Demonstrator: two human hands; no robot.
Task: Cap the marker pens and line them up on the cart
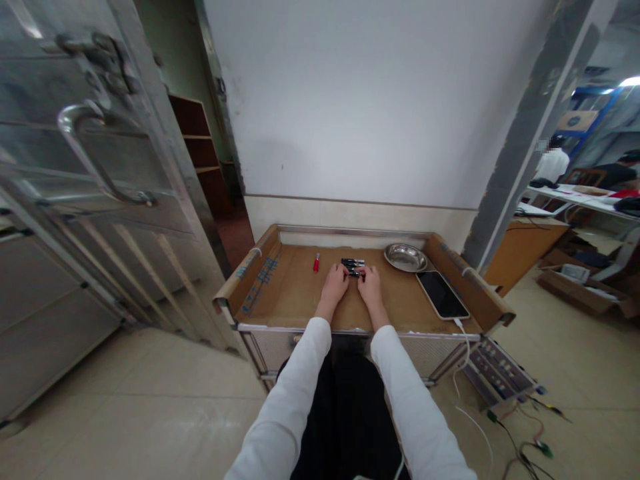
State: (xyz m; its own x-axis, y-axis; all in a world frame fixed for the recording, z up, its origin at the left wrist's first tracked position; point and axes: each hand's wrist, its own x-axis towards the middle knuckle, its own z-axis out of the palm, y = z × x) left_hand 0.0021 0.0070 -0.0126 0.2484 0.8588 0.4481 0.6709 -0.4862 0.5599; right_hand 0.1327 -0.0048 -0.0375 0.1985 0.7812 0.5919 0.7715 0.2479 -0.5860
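Dark rods (pixel 350 262): long axes parallel to the cart top's (pixel 285 300) front edge, between our left hand (pixel 336 279) and right hand (pixel 369 281); fingers curled at opposite ends, hold uncertain.

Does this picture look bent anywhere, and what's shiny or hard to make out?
Head view: the metal door looks slanted and stretched toward the left edge, probably from a wide lens; head view again: glints on the metal dish, and a bright light at upper right washed out white; also head view: the small black-and-silver items lack fine detail.
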